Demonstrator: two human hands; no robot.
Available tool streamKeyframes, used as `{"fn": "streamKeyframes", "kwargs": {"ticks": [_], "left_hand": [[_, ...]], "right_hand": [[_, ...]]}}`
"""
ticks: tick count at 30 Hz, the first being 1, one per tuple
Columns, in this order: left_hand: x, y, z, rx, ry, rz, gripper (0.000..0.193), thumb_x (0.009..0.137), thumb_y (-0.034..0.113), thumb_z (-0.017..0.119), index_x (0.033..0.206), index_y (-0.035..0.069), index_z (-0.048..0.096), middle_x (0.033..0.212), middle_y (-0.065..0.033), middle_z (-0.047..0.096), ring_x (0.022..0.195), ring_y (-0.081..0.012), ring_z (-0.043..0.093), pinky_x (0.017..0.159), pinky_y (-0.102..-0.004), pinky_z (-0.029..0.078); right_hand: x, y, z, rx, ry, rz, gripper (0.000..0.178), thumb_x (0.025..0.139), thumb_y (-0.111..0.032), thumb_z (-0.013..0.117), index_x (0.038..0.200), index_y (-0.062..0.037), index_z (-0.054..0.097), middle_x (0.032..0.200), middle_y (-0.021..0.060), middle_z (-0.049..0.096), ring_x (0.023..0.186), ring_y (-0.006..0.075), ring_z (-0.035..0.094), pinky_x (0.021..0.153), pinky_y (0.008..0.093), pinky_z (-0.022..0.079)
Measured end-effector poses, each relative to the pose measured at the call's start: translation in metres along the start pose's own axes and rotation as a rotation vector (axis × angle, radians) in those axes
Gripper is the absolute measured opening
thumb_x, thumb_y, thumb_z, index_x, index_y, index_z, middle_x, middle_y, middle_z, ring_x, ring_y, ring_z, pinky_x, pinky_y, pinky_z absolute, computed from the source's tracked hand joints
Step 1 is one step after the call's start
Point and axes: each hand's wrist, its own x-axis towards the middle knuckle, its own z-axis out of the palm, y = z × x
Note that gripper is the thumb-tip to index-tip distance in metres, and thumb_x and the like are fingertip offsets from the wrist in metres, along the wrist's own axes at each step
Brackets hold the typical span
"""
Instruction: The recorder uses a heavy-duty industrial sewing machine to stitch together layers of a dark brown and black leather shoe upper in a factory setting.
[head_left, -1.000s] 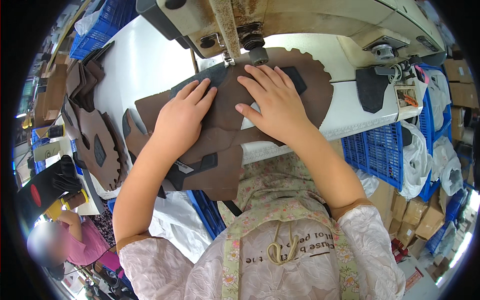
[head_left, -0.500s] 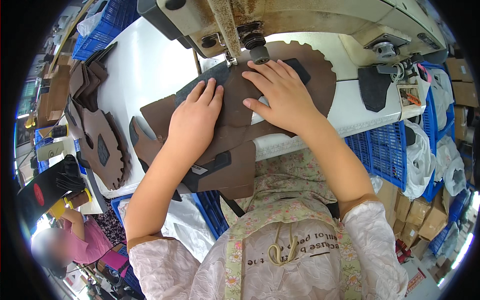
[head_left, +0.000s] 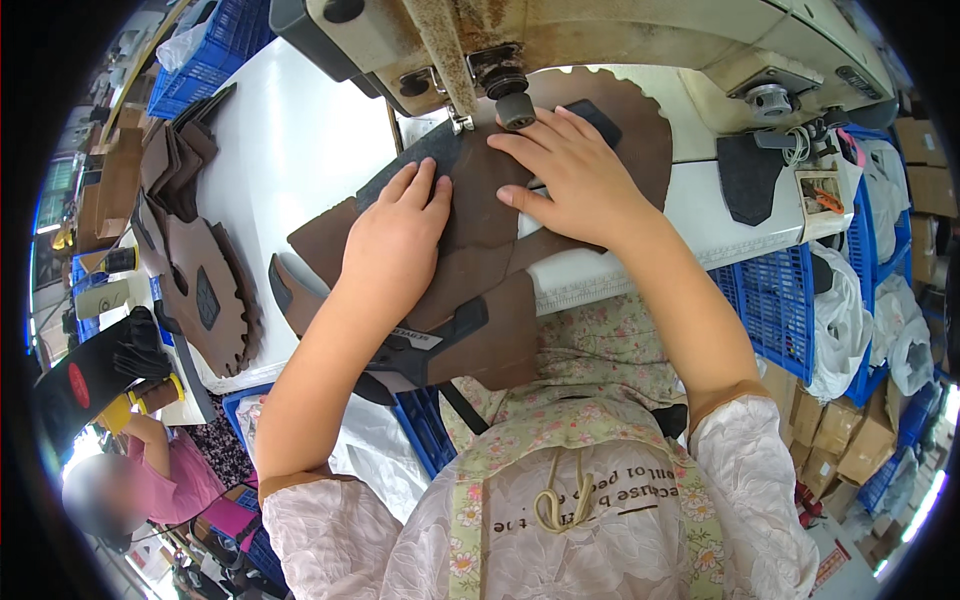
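A large brown leather-like piece (head_left: 480, 215) with a scalloped far edge lies under the head of the sewing machine (head_left: 610, 45). Along its left side runs a dark strip (head_left: 408, 165) that reaches the presser foot (head_left: 461, 124). My left hand (head_left: 393, 235) rests flat on the piece just left of the foot, fingers stretched out. On the right, my right hand (head_left: 585, 185) is spread over the same piece, its fingertips beside the machine's black round knob (head_left: 515, 110) and near a black patch (head_left: 593, 122). Another part with a pale label (head_left: 418, 338) hangs over the table's front edge.
Stacked brown cut pieces (head_left: 205, 290) lie at the left on the white table (head_left: 270, 130). A black cut piece (head_left: 750, 178) and a small tray (head_left: 822, 192) are at the right. Blue crates (head_left: 765, 300) stand below the edge. A co-worker in pink (head_left: 180, 475) sits lower left.
The brown piece has slid away from me and a little to the right under the foot. Both hands have shifted slightly right with it, still flat. More of the pale label shows.
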Motion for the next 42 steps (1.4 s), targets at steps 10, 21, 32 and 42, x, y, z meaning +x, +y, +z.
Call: {"fn": "streamKeyframes", "kwargs": {"ticks": [10, 21, 32, 42], "left_hand": [[0.001, 0.003, -0.023, -0.179, -0.08, -0.066, 0.063, 0.066, -0.009, 0.061, 0.127, 0.006, 0.063, 0.128, -0.0128, 0.056, 0.12, -0.0323, 0.055, 0.096, -0.0405, 0.05], [-0.001, 0.006, -0.022, -0.131, -0.069, -0.023, 0.063, 0.065, -0.01, 0.061, 0.126, 0.005, 0.063, 0.125, -0.0116, 0.057, 0.119, -0.0314, 0.055, 0.095, -0.04, 0.051], [0.001, 0.015, -0.014, -0.099, -0.027, -0.06, 0.063, 0.066, -0.009, 0.063, 0.127, 0.005, 0.062, 0.126, -0.0121, 0.056, 0.119, -0.0321, 0.055, 0.094, -0.0394, 0.052], [0.015, 0.026, -0.006, -0.069, -0.006, -0.15, 0.056, 0.069, -0.006, 0.065, 0.125, 0.002, 0.062, 0.114, -0.0129, 0.058, 0.111, -0.0316, 0.058, 0.087, -0.0403, 0.054]], "right_hand": [[-0.003, -0.021, -0.019, 0.119, -0.054, -0.003, 0.038, 0.079, -0.029, 0.072, 0.111, -0.0094, 0.071, 0.124, 0.0114, 0.059, 0.123, 0.0298, 0.05, 0.099, 0.0448, 0.041], [-0.034, -0.041, -0.024, 0.141, 0.009, -0.039, 0.025, 0.075, -0.018, 0.069, 0.098, -0.0151, 0.078, 0.126, 0.0108, 0.063, 0.117, 0.0282, 0.054, 0.092, 0.0429, 0.044], [-0.031, -0.033, -0.026, 0.203, -0.028, 0.042, 0.023, 0.081, -0.027, 0.074, 0.1, -0.0158, 0.078, 0.13, 0.0075, 0.063, 0.121, 0.0275, 0.055, 0.102, 0.042, 0.04], [-0.022, -0.018, -0.024, 0.188, 0.02, 0.037, 0.021, 0.081, -0.028, 0.071, 0.096, -0.0137, 0.078, 0.124, 0.0078, 0.066, 0.12, 0.026, 0.056, 0.102, 0.0427, 0.039]]}}
